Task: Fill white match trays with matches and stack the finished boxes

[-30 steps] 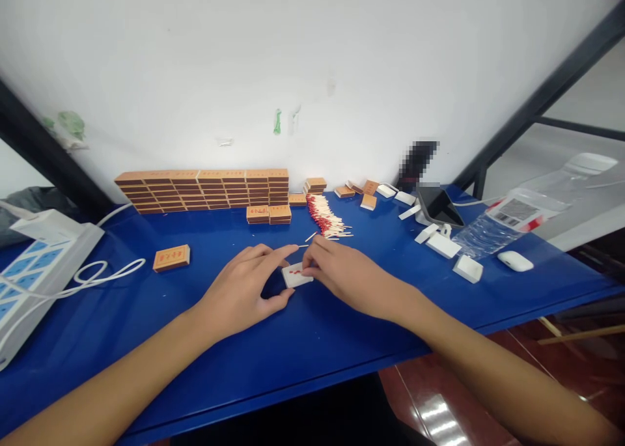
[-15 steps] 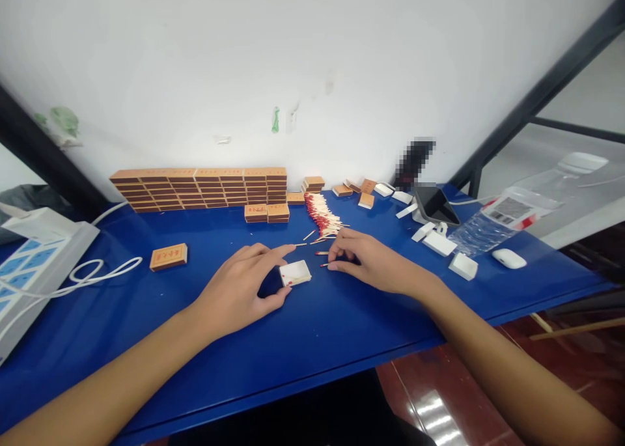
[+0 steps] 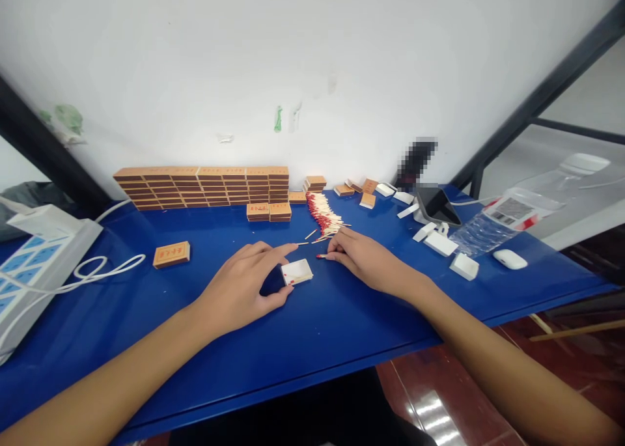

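Note:
A small white matchbox tray [image 3: 299,270] lies on the blue table, with a few red-headed matches inside along its near side. My left hand [image 3: 241,286] curves round the tray's left end, thumb at the near corner and index finger stretched past the far side. Just right of the tray, my right hand [image 3: 359,257] is closed in a pinch. Red match heads [image 3: 319,256] poke out to the left of its fingertips; how many matches it holds I cannot tell. Beyond that hand spreads a heap of loose matches [image 3: 323,213], with a few strays near it.
Stacked matchboxes [image 3: 205,189] line the wall. One matchbox [image 3: 172,254] lies at left, near a power strip [image 3: 46,264] and white cable. At right are loose white trays [image 3: 441,243], a dark-screened device [image 3: 437,205], a plastic bottle [image 3: 483,224] and a white earbud case [image 3: 510,259].
My right hand has shifted slightly away from me. The match that stuck out nearest me is no longer apart from the farther one. My left hand and the tray have stayed put.

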Demonstrator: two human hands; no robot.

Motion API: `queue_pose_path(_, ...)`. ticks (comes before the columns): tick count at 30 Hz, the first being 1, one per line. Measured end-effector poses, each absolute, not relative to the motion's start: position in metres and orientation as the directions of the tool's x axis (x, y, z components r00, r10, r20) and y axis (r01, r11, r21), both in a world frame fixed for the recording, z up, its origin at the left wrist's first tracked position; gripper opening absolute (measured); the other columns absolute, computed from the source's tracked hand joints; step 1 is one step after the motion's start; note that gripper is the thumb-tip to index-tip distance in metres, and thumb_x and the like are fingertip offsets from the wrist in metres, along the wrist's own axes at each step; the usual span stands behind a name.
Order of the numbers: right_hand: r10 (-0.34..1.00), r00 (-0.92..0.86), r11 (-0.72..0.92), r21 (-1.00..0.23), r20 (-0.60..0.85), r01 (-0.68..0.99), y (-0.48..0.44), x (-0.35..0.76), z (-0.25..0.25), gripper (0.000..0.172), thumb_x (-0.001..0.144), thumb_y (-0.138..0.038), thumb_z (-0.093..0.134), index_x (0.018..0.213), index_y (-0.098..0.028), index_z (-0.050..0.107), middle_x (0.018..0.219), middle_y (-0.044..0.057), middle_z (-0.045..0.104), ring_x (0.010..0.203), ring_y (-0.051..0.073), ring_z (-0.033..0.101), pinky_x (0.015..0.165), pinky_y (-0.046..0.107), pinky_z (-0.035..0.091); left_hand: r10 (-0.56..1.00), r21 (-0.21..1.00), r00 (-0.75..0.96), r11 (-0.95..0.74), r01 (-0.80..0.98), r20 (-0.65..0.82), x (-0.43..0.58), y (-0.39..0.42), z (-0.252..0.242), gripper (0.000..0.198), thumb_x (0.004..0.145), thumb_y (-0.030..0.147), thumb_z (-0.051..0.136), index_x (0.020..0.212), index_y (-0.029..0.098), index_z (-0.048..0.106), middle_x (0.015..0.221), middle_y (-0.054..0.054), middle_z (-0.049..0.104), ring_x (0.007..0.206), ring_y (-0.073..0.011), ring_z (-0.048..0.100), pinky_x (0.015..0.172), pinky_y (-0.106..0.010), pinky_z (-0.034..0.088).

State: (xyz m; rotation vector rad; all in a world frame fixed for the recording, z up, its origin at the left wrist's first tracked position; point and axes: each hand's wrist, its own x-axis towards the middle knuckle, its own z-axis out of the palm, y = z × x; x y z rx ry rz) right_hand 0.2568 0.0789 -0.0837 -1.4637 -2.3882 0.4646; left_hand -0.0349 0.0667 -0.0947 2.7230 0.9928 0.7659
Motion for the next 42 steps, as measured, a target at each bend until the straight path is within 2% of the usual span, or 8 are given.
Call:
queue_pose_path(9,0.869,-0.477,0.487,-0.382,0.128,0.785,0.067,0.242,-0.076,0.014,0.109,-0.032,0.053,0.100,-0.022,0.057,0.106,0.008,0.064,0.095,0.024,0.063,0.082,0.037,0.048,0.658,0.324,0.642,-0.753,0.573,0.395,-0.035,0.067,-0.095,0.065,0.095,0.031,0.072,0.153,0.028,0.044,0.122,-0.002,0.076,0.109,-0.0249,0.066,0.099,-0.044,0.053)
queue_pose_path(15,0.881,-0.473,0.439,-0.435,0.034,0.786,0.068,0.250,-0.079,0.010,0.107,-0.031,0.056,0.103,-0.022,0.059,0.107,0.007,0.064,0.094,0.022,0.062,0.084,0.036,0.049,0.666,0.339,0.650,-0.746,0.574,0.366,-0.035,0.066,-0.093,0.065,0.095,0.031,0.070,0.154,0.028,0.044,0.121,-0.002,0.075,0.111,-0.0257,0.065,0.100,-0.046,0.052)
queue_pose_path(20,0.872,-0.487,0.467,-0.373,0.046,0.802,0.069,0.250,-0.079,0.016,0.110,-0.029,0.051,0.100,-0.021,0.059,0.105,0.008,0.064,0.094,0.023,0.062,0.081,0.036,0.048,0.675,0.339,0.642,-0.738,0.584,0.364,-0.035,0.066,-0.093,0.063,0.095,0.032,0.070,0.153,0.028,0.045,0.120,-0.002,0.075,0.109,-0.0260,0.065,0.098,-0.045,0.053)
queue_pose_path(25,0.857,-0.502,0.507,-0.368,0.118,0.779,0.063,0.234,-0.066,0.015,0.110,-0.027,0.050,0.103,-0.020,0.060,0.108,0.007,0.065,0.095,0.022,0.064,0.082,0.035,0.049,0.666,0.331,0.646,-0.746,0.578,0.373,-0.034,0.066,-0.094,0.064,0.095,0.031,0.071,0.153,0.028,0.043,0.121,-0.002,0.076,0.109,-0.0253,0.065,0.099,-0.045,0.053)
queue_pose_path(30,0.801,-0.589,0.592,-0.289,0.109,0.752,0.060,0.203,-0.067,0.009,0.106,-0.024,0.058,0.101,-0.019,0.062,0.109,0.008,0.065,0.089,0.020,0.065,0.076,0.034,0.048,0.656,0.316,0.646,-0.754,0.576,0.390,-0.034,0.066,-0.093,0.063,0.094,0.029,0.070,0.151,0.026,0.044,0.117,-0.003,0.076,0.107,-0.0253,0.066,0.098,-0.045,0.053)
queue_pose_path(35,0.805,-0.551,0.590,-0.393,0.220,0.705,0.077,0.212,-0.067,0.008,0.105,-0.023,0.057,0.106,-0.021,0.065,0.104,0.006,0.066,0.091,0.020,0.065,0.079,0.034,0.049,0.666,0.328,0.645,-0.746,0.580,0.374,-0.035,0.066,-0.093,0.063,0.096,0.030,0.069,0.153,0.028,0.043,0.121,-0.003,0.075,0.110,-0.0262,0.066,0.099,-0.046,0.053)
queue_pose_path(38,0.807,-0.521,0.590,-0.385,0.276,0.710,0.098,0.222,-0.068,0.008,0.103,-0.023,0.060,0.107,-0.021,0.067,0.104,0.007,0.065,0.092,0.021,0.064,0.080,0.034,0.049,0.674,0.338,0.647,-0.738,0.584,0.356,-0.035,0.066,-0.093,0.064,0.096,0.030,0.069,0.154,0.029,0.043,0.123,-0.002,0.075,0.111,-0.0257,0.066,0.100,-0.045,0.053)
queue_pose_path(42,0.823,-0.543,0.565,-0.341,0.166,0.751,0.118,0.220,-0.073,0.005,0.100,-0.021,0.064,0.101,-0.018,0.068,0.106,0.009,0.063,0.094,0.021,0.063,0.081,0.034,0.048,0.684,0.331,0.639,-0.730,0.598,0.352,-0.036,0.065,-0.092,0.063,0.096,0.031,0.068,0.154,0.029,0.043,0.122,-0.002,0.075,0.109,-0.0258,0.066,0.100,-0.045,0.053)
